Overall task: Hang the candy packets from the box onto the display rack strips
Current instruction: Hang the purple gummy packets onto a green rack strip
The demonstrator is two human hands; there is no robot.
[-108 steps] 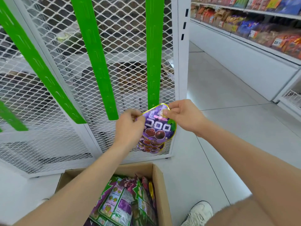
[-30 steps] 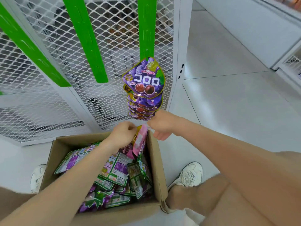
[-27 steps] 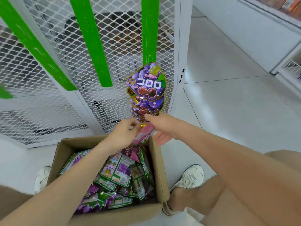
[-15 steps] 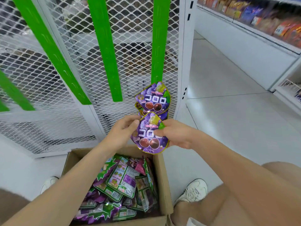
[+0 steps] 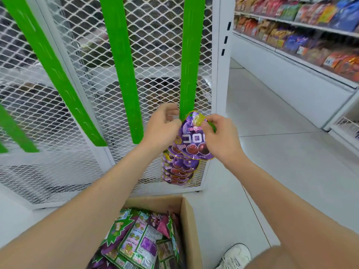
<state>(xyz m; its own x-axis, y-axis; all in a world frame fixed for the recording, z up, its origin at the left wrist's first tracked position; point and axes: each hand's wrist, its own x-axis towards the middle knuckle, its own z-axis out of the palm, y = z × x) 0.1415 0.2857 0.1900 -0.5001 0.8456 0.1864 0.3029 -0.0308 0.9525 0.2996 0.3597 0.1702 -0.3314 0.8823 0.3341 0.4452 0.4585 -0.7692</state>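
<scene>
A purple grape candy packet [image 5: 191, 139] is held up against the lower part of the rightmost green display strip [image 5: 190, 55]. My right hand [image 5: 218, 137] pinches its top right corner. My left hand [image 5: 162, 126] grips the packet's left edge beside the strip, fingers curled. Several matching purple packets [image 5: 178, 169] hang in an overlapping column below it. The open cardboard box [image 5: 189, 226] stands on the floor under my arms, holding several purple and green packets [image 5: 136, 241].
Two more green strips [image 5: 120, 70] [image 5: 52, 70] hang bare on the white mesh rack [image 5: 155, 45]. A stocked snack shelf [image 5: 303, 35] runs along the right. White tiled floor lies between. My white shoe [image 5: 234, 256] is beside the box.
Both hands took a purple packet from the box and raised it to the rightmost strip, above the hanging packets. The view tilted up.
</scene>
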